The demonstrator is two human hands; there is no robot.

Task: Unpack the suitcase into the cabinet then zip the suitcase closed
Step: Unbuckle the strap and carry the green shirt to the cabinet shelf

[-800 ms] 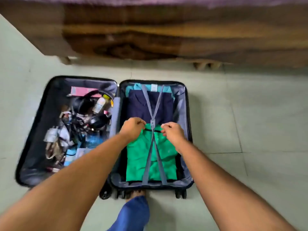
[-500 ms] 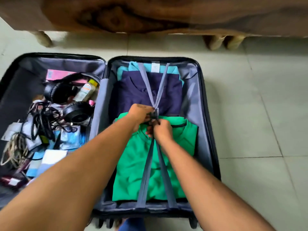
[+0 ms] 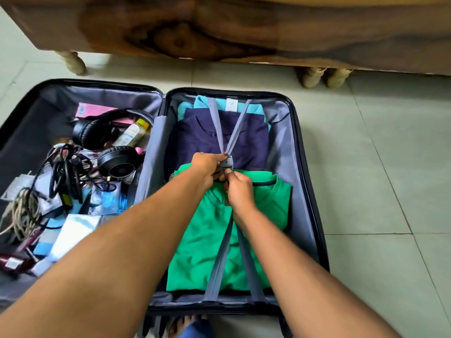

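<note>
While both hands pinch buckle — arms outstretched

No wording can be read anywhere: the pink packet at the back of the suitcase's left half bears only a barcode, and the bottle label beside it is blurred.

Glossy veined wood on the cabinet, matt cloth shirts, woven grey straps, smooth pale floor tiles
</note>
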